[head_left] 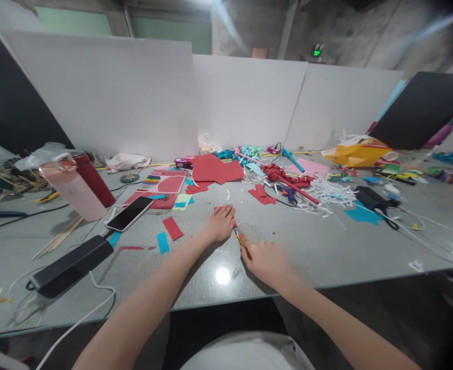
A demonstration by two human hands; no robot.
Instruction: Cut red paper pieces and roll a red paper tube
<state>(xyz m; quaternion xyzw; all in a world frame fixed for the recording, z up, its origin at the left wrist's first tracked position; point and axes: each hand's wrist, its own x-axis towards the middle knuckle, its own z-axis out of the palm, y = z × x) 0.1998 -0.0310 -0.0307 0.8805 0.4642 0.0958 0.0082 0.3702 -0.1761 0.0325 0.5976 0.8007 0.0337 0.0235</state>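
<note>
My left hand [222, 224] lies flat on the table, fingers stretched out and pressing down on a small red piece of paper [233, 221], most of which is hidden underneath. My right hand [265, 259] is wrapped around a yellow craft knife [240, 238]. The knife's blade end points away from me and meets the edge of the red paper beside my left fingers. To the left of my hands lie a red paper rectangle [172, 228] and a blue paper rectangle [163, 243].
A phone [131, 214], a black power bank [70, 266] and a pink bottle [74, 190] stand or lie left. Red sheets [218, 169] lie behind my hands. Paper scraps [328, 192] and a black adapter [371, 199] are on the right. White boards [249, 103] rise behind the table.
</note>
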